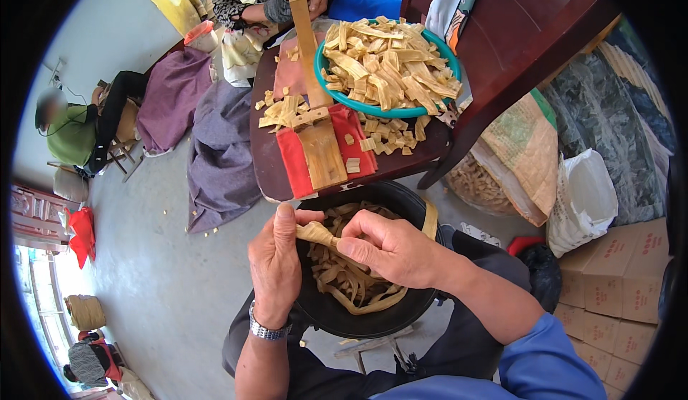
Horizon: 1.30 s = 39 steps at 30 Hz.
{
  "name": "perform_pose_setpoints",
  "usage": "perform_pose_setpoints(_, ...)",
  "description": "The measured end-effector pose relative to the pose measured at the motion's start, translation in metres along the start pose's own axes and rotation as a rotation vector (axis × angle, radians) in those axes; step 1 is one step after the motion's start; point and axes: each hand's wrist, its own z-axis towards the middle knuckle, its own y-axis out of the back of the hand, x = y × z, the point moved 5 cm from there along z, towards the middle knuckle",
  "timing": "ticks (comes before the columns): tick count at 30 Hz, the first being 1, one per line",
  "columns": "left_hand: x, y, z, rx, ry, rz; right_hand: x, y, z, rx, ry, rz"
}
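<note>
Grey floor [165, 278] spreads left of a black bucket [367, 326], above whose tan strips [351, 282] the left hand [278, 260] and right hand [398, 251] pinch one bunched strip [317, 234] in their fingers, before a dark-red chair [530, 34].

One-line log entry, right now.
left hand: holding folded tan strip | right hand: pinching same strip | below hands: black bucket, loose strips inside | beyond: teal basin, heaped pieces, on chair

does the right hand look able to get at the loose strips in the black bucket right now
Likely yes: the right hand is above the open black bucket, and nothing covers the loose strips, though its fingers are pinching a folded strip and would probably need freeing first.
</note>
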Motion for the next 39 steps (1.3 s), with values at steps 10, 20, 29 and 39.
perform_pose_setpoints(10, 0.026, 0.032, 0.012, -0.110, -0.024, -0.190, 0.001, 0.016, -0.005, -0.133, 0.189, -0.279)
perform_pose_setpoints(20, 0.023, -0.023, -0.018, 0.615, -0.198, 0.273, -0.015, 0.003, -0.002, -0.134, 0.383, -0.717)
perform_pose_setpoints(29, 0.041, -0.018, -0.042, 1.055, 0.414, 0.064, -0.016, -0.015, -0.011, 0.189, 0.387, -0.683)
perform_pose_setpoints(39, 0.037, 0.004, -0.039, 1.170, 0.341, 0.122, -0.006, -0.015, -0.032, 0.309, 0.309, -0.590)
